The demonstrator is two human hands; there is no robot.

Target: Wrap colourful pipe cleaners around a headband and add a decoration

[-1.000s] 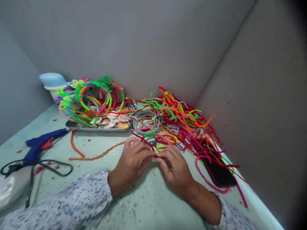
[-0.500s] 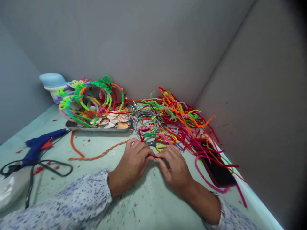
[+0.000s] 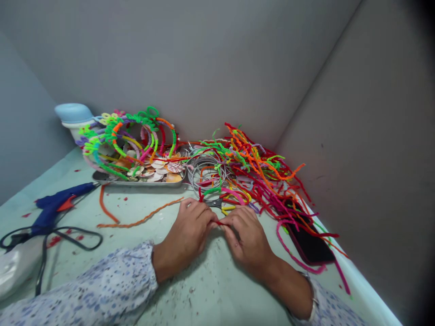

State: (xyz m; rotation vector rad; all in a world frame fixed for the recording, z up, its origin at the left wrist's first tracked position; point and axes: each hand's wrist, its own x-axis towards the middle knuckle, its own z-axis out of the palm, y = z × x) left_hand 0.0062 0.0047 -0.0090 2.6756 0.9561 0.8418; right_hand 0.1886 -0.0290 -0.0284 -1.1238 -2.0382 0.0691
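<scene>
My left hand (image 3: 185, 235) and my right hand (image 3: 246, 237) rest knuckles-up on the pale green table (image 3: 210, 290), fingertips meeting. Both pinch a short red pipe cleaner (image 3: 222, 222) between them; most of it is hidden under the fingers. Just beyond the hands lies a tangled heap of coloured pipe cleaners (image 3: 258, 172) and a bundle of grey wire rings (image 3: 205, 172). A small pair of scissors (image 3: 219, 204) with yellow handles lies right behind my fingers.
A metal tray (image 3: 136, 182) holds shells and pipe-cleaner hoops at the back left, with a pale blue container (image 3: 73, 115) behind it. A blue glue gun (image 3: 56, 206) and its black cord lie left. A long orange pipe cleaner (image 3: 136, 219) and a dark phone (image 3: 311, 246) lie nearby. Grey walls enclose the table.
Both hands have stayed in place, with the fingers drawing slightly closer together around the red pipe cleaner. Nothing else has moved.
</scene>
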